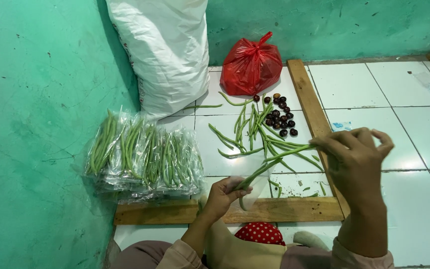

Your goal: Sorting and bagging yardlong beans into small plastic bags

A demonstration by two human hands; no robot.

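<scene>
Gripped at both ends, the beans (274,158) are pinched by the right hand (355,158); beans and bag (247,174) are clasped by the left hand (223,197). Light, bendable, snappable; best held mid-bundle.

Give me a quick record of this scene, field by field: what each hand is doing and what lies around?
left hand: holds a clear plastic bag open, by its lower end
right hand: pinches the top ends of a bunch of green beans, whose lower ends sit in the bag
loose beans: scattered on the white tiled floor
dark round fruits: small pile beside the loose beans
packed bean bags: stacked against the green wall
red plastic bag: knotted, by the wall
white sack: leaning in the corner
wooden planks: frame the work spot
</scene>
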